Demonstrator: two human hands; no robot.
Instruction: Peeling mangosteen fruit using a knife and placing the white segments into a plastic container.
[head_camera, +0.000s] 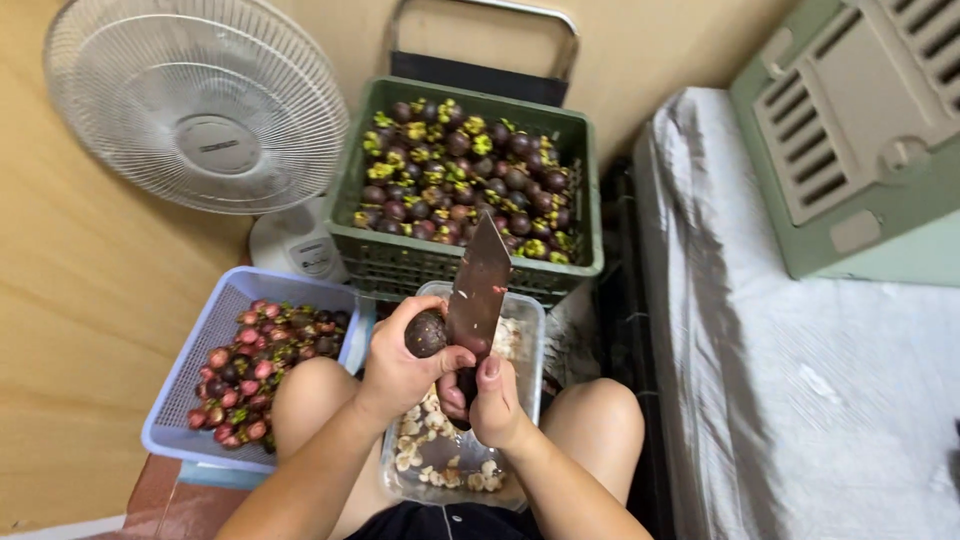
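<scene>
My left hand (400, 368) grips a dark purple mangosteen (425, 333) above my lap. My right hand (490, 400) holds the handle of a broad brown knife (478, 285), its blade pointing up and resting against the fruit. Below both hands a clear plastic tub (530, 330) holds white peeled segments. A green crate (590, 200) full of whole mangosteens stands behind it.
A pale blue basket (195, 345) with mangosteen pieces sits by my left knee. A white floor fan (200, 100) stands at the back left. A grey covered mattress (760, 380) and a green ribbed box (860, 130) fill the right side. Black crates (620, 290) stand beside the mattress.
</scene>
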